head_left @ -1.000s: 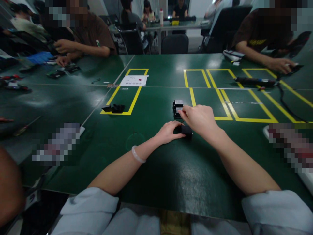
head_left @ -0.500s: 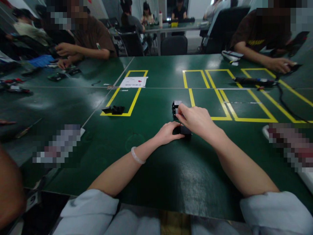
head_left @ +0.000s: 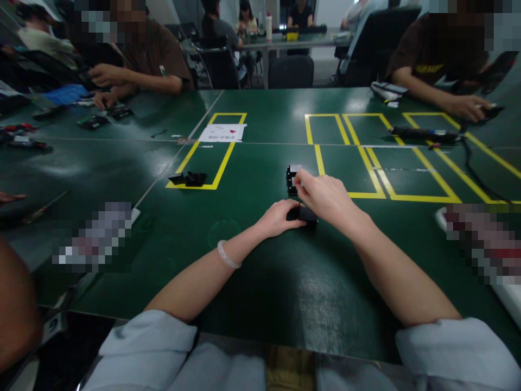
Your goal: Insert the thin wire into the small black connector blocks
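Note:
My left hand (head_left: 284, 218) is closed around the near side of a small black box-like part (head_left: 308, 215) on the green table (head_left: 244, 271), thumb along its front. Just above that part, my right hand (head_left: 321, 190) has its fingers pinched together, pointing down and left; whatever sits between the fingertips is hidden. Right behind them stands a black holder with pale labelled faces (head_left: 292, 172), partly covered by the right fingers. A white bracelet (head_left: 228, 255) circles my left wrist.
More black parts (head_left: 189, 178) lie in a yellow-taped rectangle at left, below a paper sheet (head_left: 223, 132). A black electric screwdriver-like tool (head_left: 425, 134) with a cable lies at right. Co-workers sit across the table, one hand (head_left: 472, 107) holding something dark.
The view has shifted slightly. Both hands stay at the black part, with little visible movement; the left hand still grips it and the right fingers remain pinched above.

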`<state>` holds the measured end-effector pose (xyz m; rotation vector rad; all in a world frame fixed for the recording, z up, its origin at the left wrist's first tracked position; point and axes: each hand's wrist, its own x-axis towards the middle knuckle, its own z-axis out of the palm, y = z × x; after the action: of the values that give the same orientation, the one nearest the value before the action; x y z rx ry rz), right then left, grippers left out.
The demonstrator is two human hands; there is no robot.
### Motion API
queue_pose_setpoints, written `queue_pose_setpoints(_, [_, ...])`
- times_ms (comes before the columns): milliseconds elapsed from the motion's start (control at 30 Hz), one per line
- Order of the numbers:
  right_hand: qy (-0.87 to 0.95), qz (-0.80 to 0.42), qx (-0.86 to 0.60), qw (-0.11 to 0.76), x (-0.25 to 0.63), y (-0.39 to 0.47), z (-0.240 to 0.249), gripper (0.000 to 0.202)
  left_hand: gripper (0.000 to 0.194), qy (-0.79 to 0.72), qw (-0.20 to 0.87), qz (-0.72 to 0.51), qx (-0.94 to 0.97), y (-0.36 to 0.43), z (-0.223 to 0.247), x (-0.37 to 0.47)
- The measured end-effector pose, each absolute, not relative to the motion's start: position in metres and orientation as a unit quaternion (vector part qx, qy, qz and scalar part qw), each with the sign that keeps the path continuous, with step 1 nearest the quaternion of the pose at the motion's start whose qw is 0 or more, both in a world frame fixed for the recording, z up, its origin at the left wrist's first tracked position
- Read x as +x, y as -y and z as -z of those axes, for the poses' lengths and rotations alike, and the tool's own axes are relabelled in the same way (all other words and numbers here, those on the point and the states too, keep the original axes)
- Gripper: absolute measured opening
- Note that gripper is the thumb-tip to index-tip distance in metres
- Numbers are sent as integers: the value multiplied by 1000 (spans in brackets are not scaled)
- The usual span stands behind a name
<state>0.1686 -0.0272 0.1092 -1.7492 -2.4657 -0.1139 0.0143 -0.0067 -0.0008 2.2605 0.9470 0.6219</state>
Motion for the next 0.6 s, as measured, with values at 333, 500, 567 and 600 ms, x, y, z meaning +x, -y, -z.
queue_pose_setpoints(333, [843,-4,-532,78,177,28,-109,29,47,-357,310,-242,847,7,1,15])
queue_pose_setpoints(500, [843,8,-533,70,179,31,-112,27,49,-354,307,-243,849,7,1,14])
queue_pose_setpoints(567, [830,31,-554,65,178,32,-112,29,49,-356,301,-241,851,6,2,15])
queue_pose_setpoints(600, [820,44,-568,61,177,32,-111,32,48,-357,298,-240,852,6,2,15])
